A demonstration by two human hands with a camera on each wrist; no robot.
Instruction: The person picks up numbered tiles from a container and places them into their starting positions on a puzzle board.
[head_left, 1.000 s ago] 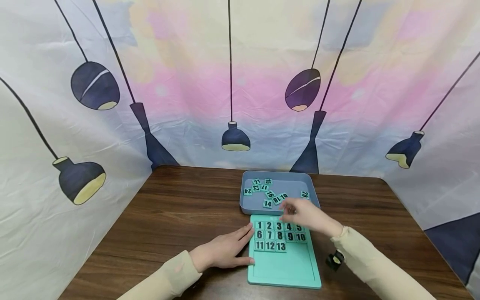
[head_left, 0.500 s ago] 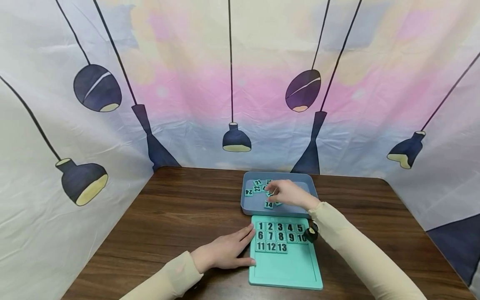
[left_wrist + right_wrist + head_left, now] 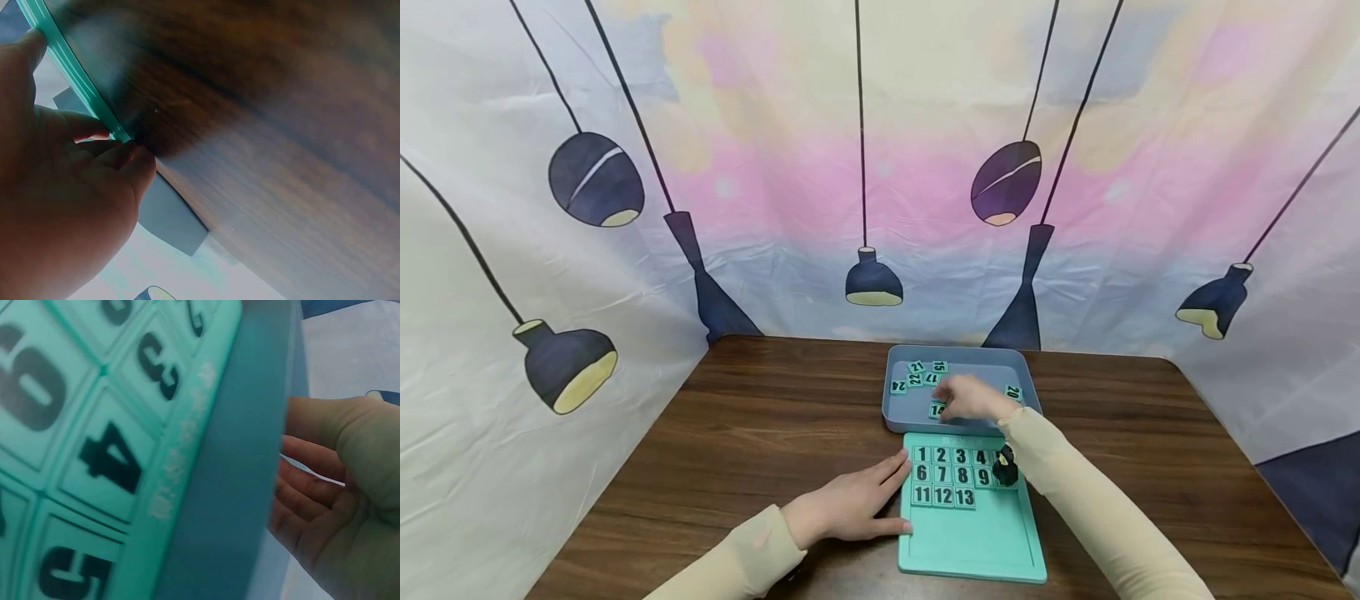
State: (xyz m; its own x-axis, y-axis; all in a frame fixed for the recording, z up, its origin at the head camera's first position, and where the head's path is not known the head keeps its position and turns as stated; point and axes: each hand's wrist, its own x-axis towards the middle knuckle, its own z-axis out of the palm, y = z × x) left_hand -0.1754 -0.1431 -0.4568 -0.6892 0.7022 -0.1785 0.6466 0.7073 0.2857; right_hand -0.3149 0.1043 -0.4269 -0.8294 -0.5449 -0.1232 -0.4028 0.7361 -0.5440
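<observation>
My right hand (image 3: 973, 397) is low in the grey-blue tray (image 3: 891, 422), fingers bent, thumb tip at the edge of the number tile 14 (image 3: 936, 410). In the right wrist view its fingertips are hidden behind the tray wall (image 3: 250, 456). My left hand (image 3: 853, 502) rests at the left edge of the green number board (image 3: 962, 542), fingers extended; in the left wrist view its fingers (image 3: 94, 125) touch the board's rim (image 3: 78, 75). Tiles 1 to 13 sit in order in the board's upper rows, some covered by the right wrist in the head view.
More tiles lie loose in the tray: tile 24 (image 3: 898, 387), tile 15 (image 3: 939, 367) and others at the left, tile 20 (image 3: 1012, 392) at the right. The tray stands just behind the board on a dark wooden table (image 3: 760, 433). A printed curtain (image 3: 790, 183) hangs behind.
My right hand has moved from above the board's top edge left into the tray, then down toward tile 14. My left hand keeps its place on the board.
</observation>
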